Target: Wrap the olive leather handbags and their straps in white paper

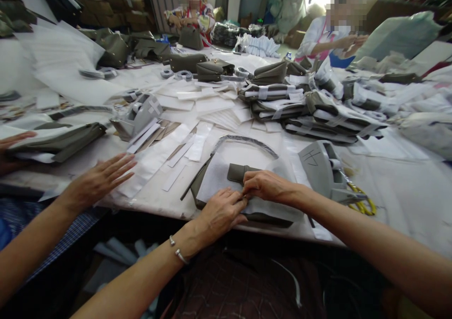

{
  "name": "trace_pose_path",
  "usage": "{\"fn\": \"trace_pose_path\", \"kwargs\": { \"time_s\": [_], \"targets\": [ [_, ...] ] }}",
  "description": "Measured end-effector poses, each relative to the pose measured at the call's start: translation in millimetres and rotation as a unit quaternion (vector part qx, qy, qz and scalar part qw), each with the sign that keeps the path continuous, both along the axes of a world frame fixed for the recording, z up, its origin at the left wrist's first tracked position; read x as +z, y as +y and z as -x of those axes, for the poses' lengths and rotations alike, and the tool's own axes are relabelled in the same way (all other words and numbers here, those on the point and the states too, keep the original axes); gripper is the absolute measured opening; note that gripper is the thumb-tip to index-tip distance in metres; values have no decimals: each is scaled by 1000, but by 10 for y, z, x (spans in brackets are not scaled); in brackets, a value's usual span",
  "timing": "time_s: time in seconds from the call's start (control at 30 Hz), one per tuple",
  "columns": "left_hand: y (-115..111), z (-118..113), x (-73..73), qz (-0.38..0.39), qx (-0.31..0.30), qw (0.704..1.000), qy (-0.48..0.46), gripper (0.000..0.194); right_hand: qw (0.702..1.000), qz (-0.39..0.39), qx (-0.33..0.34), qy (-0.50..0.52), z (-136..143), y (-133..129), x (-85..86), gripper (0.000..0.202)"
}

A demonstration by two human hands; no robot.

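At the near edge of the tabletop (399, 201), a dark bag (271, 220) lies flat with a white sheet (216, 178) over its face, probably so both hands can reach its tab (236, 172). The left hand (219, 213) rests palm down across the bag's near side, seemingly steadying it; whether it grips anything is hidden. The right hand (259, 186) comes in from the right, fingers curled, tips pinched on the tab. Just right stands a tape dispenser (312, 166), likely for easy reach. Farther, bags (319, 105) are stacked, perhaps saving room.
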State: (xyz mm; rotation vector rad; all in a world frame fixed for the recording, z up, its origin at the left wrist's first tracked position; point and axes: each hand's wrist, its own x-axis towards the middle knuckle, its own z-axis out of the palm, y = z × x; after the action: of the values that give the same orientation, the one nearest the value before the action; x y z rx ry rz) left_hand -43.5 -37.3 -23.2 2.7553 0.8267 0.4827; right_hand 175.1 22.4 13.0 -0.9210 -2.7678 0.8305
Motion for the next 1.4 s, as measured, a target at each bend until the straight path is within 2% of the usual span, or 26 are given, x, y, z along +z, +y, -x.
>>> {"fn": "trace_pose_path", "kwargs": {
  "time_s": [0.2,0.3,0.4,0.57,0.67,0.73,0.8,0.87,0.93,1.07,1.17,1.27,1.4],
  "targets": [
    [-10,22,-106,-7,-1,999,-47,38,999,-23,-34,-3,32,-125,-62,18],
    [-8,20,-119,-8,1,998,-57,36,989,-66,-125,-41,118,-286,-87,16],
    [-19,18,-111,-12,5,998,-54,34,967,-106,-222,-71,228,-440,-135,13],
    [-55,18,-69,-34,8,999,-34,31,944,-110,-302,-77,326,-535,-132,11],
    [-72,25,-7,-41,18,998,-47,41,952,-69,-294,-45,261,-554,19,14],
    [-76,33,52,-41,21,997,-55,51,963,-53,-264,-24,155,-611,148,17],
    [-73,40,107,-40,21,998,-49,56,972,-68,-223,-31,12,-712,235,38],
    [-66,37,142,-40,28,998,-38,52,972,-109,-196,-73,-144,-828,233,65],
    [-60,21,154,-42,47,998,-23,46,958,-150,-208,-125,-286,-918,130,76],
    [-67,-69,169,-70,77,994,25,41,934,-208,-242,-161,-439,-968,-211,78],
    [-77,-163,200,-101,91,989,49,33,928,-230,-249,-153,-450,-957,-353,76],
    [-71,-228,190,-144,96,984,36,31,937,-191,-259,-136,-465,-924,-271,69],
    [-77,-226,51,-157,80,984,23,35,961,-83,-246,-101,-473,-717,57,59]
  ]
}}
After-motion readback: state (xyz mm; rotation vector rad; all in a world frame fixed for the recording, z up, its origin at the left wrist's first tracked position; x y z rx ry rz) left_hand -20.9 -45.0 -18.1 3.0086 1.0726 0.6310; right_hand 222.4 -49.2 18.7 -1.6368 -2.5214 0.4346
